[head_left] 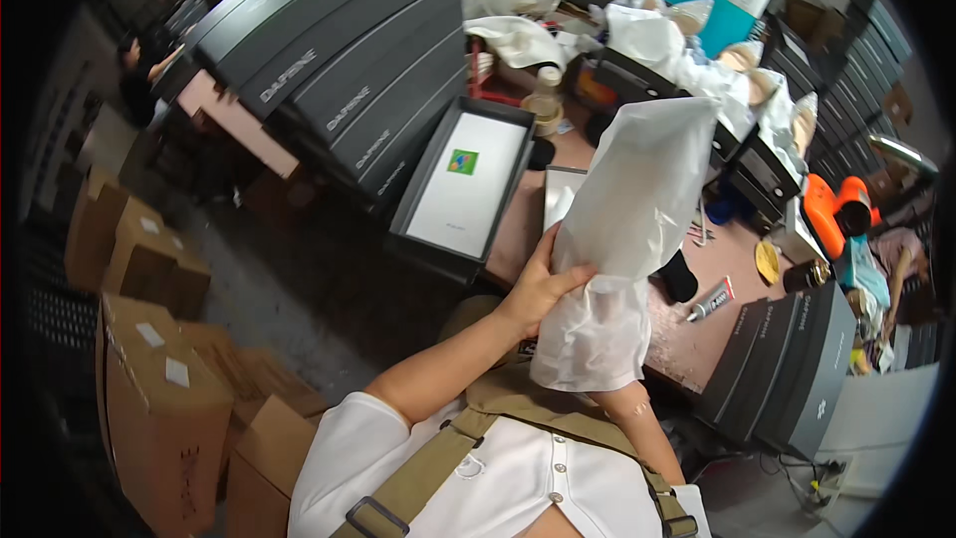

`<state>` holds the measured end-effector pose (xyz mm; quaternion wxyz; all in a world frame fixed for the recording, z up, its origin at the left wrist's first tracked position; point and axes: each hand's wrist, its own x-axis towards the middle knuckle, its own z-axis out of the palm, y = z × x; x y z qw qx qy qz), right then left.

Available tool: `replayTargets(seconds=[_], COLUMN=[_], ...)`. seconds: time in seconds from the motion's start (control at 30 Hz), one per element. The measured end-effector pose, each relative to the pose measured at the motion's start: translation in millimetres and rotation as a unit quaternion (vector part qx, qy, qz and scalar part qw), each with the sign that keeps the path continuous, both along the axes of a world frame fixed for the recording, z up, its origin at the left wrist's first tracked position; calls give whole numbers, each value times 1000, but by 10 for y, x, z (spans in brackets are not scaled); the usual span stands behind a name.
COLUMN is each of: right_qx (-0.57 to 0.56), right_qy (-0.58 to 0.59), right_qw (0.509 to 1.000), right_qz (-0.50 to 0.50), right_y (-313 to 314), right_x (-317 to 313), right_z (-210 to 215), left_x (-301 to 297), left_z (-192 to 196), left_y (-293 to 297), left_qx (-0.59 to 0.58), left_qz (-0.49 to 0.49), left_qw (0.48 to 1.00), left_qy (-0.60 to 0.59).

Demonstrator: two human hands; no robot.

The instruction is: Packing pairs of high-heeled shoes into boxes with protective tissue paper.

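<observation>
My left hand [546, 284] grips a tall, translucent white bag [642, 174] by its left side, thumb lying across the front and fingers behind. The bag stands upright before my chest, its lower end flaring over my right wrist. My right forearm [637, 418] rises to the bag's bottom edge; the hand itself is hidden behind or inside the bag, and I cannot tell which. Left of the bag lies an open dark grey shoebox [434, 257] with a white inside and a green sticker. Part of another pale-lined box [561, 179] shows behind the bag.
Stacked dark shoeboxes [339, 90] rise at left, with more boxes [787, 369] at right. Along the back stand boxes of wrapped shoes [737, 90]. A glue tube [711, 301] and an orange heat gun [823, 214] are at right. Cardboard cartons [164, 399] crowd the left floor.
</observation>
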<state>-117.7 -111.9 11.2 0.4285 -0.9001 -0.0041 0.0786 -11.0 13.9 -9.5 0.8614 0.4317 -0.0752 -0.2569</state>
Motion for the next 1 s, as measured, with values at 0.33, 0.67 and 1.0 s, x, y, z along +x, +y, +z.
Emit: replayTargets(seconds=[0.33, 0.67, 1.0], right_qx=[514, 618, 227], right_qy=[-55, -23, 23], right_qw=[834, 713, 965], right_qz=[-192, -330, -131], right_y=[-964, -1289, -984], right_x=[-414, -663, 974], right_z=[-949, -547, 87], left_x=[39, 252, 1060], left_z=[-180, -250, -1057], left_y=[-917, -666, -451], left_qx=[60, 302, 662], left_qz=[9, -4, -102], left_qw=[986, 783, 467], left_qy=[-153, -544, -576])
